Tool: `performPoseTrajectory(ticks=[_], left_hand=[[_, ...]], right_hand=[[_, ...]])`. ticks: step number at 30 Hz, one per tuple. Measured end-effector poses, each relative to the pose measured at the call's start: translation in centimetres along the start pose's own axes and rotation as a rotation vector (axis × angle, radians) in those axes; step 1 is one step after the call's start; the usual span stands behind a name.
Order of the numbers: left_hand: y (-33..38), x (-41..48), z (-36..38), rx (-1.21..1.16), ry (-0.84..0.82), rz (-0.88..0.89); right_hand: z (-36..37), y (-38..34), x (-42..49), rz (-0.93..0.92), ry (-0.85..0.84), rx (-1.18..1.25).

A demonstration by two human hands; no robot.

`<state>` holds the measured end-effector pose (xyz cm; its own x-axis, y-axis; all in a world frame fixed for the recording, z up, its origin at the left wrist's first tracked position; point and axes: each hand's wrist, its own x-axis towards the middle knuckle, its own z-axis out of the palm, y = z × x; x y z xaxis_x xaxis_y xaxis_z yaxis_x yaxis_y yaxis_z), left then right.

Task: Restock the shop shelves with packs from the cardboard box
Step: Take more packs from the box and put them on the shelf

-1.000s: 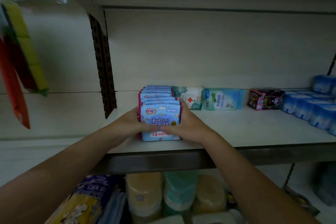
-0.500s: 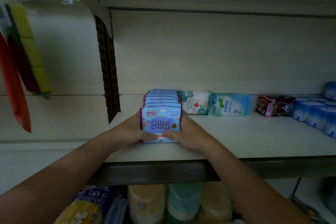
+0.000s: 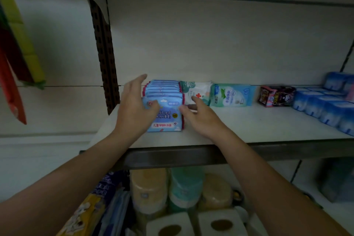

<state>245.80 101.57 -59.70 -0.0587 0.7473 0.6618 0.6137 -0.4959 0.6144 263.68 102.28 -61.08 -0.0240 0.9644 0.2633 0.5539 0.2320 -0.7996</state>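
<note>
A row of several blue packs [image 3: 166,119] with pink edges stands upright on the white shelf [image 3: 249,128], running from front to back at its left end. My left hand [image 3: 134,109] is spread open against the row's left side, thumb lying over the front pack's top corner. My right hand [image 3: 201,119] is open just right of the row, fingers pointing at it, close to its side. Neither hand grips a pack. No cardboard box is in view.
Right of the row stand a white-and-green pack [image 3: 195,92], a light blue-green pack [image 3: 231,95], a dark box [image 3: 275,95] and stacked blue tissue packs [image 3: 329,107]. A brown slotted upright [image 3: 104,59] borders the shelf's left. Rolls and packets [image 3: 168,195] fill the lower shelf.
Both hands have let go of the front blue pack and opened, now resting beside the row. The view has shifted down and closer.
</note>
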Motion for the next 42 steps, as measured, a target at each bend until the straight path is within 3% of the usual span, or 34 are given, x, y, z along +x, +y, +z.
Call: performPoseTrajectory(ticks=[6, 16, 28, 42], left_hand=[[3.6, -1.9, 3.1, 0.031, 0.068, 0.334], [9.9, -7.1, 10.9, -0.173, -0.12, 0.469], [19.1, -19.3, 22.2, -0.472, -0.476, 0.547], [23.4, -36.7, 30.7, -0.718, -0.965, 0.553]], right_hand=[[-2.3, 1.8, -2.3, -0.002, 0.204, 0.088], [-10.3, 5.4, -10.3, 0.001, 0.547, 0.212], [-17.9, 14.1, -25.5, 0.161, 0.894, 0.073], [-18.3, 22.8, -42.2, 0.501, 1.158, -0.006]])
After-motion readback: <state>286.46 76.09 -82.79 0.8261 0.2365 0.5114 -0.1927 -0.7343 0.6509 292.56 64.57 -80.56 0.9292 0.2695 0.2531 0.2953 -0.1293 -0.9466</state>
